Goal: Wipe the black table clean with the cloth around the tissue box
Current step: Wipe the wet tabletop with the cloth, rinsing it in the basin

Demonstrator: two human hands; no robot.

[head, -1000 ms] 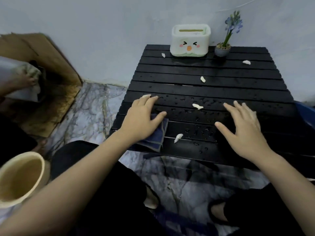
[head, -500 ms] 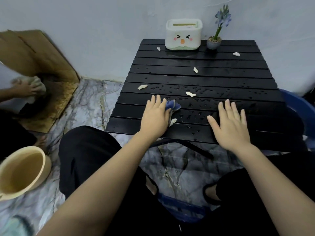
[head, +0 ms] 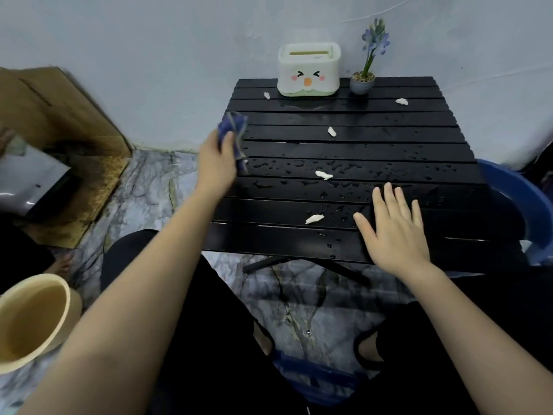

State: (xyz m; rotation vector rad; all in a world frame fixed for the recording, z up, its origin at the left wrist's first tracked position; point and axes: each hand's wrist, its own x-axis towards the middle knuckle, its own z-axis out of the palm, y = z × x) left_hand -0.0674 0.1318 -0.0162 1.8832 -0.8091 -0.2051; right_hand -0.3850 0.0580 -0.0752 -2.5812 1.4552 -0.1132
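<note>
The left hand (head: 216,163) had a curled grip on the bunched blue cloth (head: 232,131) at the tabletop's (head: 389,139) left edge. The right hand (head: 395,232) lay flat near the front edge, fingers spread and holding nothing. Water drops and white scraps (head: 323,175) dotted the slats. The tissue box (head: 308,69) stood at the back beside a small plant (head: 362,80).

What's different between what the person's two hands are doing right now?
The left hand is curled round a bunched blue cloth, while the right hand holds nothing. The left hand is by the table's left edge, the right hand near its front edge. The left hand's fingers are closed on the cloth; the right hand's fingers are spread flat on the wet black table. Both reach out on bare forearms.
</note>
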